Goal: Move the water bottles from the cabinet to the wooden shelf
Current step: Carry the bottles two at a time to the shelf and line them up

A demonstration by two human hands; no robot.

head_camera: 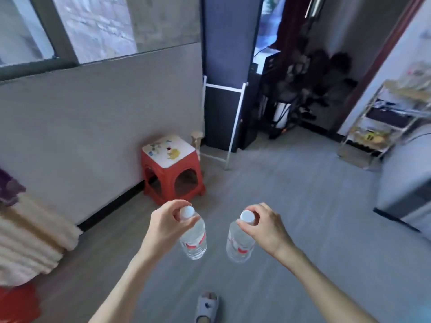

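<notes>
Here, the left hand [163, 226] is pinching the left bottle [193, 236] by its neck, fingers closed under the cap; the right hand [265, 226] is gripping the right bottle [240, 241] likewise — both hanging above the floor, nearer than the red stool [172, 169]. The shelf [382, 122] beyond-right is blurring, its contents unreadable.

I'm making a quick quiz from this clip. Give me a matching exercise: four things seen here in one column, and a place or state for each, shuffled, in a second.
Things:
1. left hand
2. right hand
3. red stool
4. slipper

Places or states:
A. on the floor at the bottom edge
B. grip on the cap of the bottle nearer the stool
C. stands against the grey wall
D. grip on the cap of the other bottle

Pairs: 1-B, 2-D, 3-C, 4-A
</notes>
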